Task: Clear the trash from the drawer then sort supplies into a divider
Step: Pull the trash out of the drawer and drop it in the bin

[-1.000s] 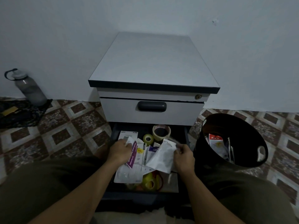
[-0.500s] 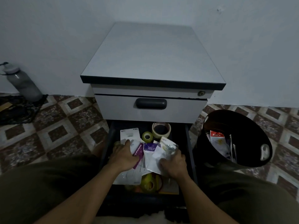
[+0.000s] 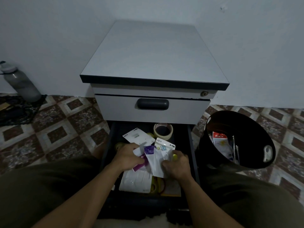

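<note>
The drawer, the lowest one of the cabinet, is pulled out toward the person, and both hands are inside it. The left hand lies at 9 o'clock of the heap, its fingers curled onto a purple packet whose end sticks out under them. The right hand, at 3 o'clock of the heap, has its fingers closed round a crumpled white wrapper; the two hands are near each other with the wrapper between them. Something small and yellow-green shows just beside the right knuckles; what it is cannot be told.

At 12 o'clock of the hands lie two white cards, one partly over the other, and beyond them, at the drawer's back, a tape roll lies flat. At 6 o'clock a large white packet lies beside a yellow-handled item, half hidden.

At 3 o'clock of the drawer a black bin stands on the tiled floor, tilted toward the camera, with a red-and-white packet and other wrappers inside. At 10 o'clock a grey bottle stands against the wall.
</note>
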`<state>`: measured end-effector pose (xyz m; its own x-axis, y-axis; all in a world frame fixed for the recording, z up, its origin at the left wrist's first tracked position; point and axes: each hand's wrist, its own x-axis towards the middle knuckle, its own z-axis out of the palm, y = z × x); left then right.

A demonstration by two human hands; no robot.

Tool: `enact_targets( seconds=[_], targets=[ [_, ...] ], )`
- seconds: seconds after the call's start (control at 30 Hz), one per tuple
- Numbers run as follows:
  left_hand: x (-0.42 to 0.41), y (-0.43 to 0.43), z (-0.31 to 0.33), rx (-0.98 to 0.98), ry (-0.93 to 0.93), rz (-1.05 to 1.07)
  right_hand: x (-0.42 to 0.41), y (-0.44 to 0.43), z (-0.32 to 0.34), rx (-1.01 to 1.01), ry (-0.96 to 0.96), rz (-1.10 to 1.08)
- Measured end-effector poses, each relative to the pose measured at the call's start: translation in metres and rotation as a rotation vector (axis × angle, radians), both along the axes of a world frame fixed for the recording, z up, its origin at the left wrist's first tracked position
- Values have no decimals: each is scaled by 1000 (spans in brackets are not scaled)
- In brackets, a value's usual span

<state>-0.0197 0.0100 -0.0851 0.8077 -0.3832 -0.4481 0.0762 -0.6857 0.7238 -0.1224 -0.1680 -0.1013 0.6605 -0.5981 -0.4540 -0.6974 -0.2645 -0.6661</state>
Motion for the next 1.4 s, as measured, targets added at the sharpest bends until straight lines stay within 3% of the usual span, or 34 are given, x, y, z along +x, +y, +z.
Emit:
enact_targets(
  seconds=[0.3,0.47,0.87,1.17,1.4],
  targets=[
    [8,2,-2,-69,22,92,-6,8,3,12,-15,7],
    [9,0,-3,-203,185,124,0,11,2,36,-44,34],
    [17,-15,-10,-348,414,198,8,6,1,260,-137,-69],
    [17,-5,-13,-484,384,290,2,-2,-2,397,-264,-128],
    [5,9,-12,-639,586,433,-2,11,3,526,-262,-138]
  ],
)
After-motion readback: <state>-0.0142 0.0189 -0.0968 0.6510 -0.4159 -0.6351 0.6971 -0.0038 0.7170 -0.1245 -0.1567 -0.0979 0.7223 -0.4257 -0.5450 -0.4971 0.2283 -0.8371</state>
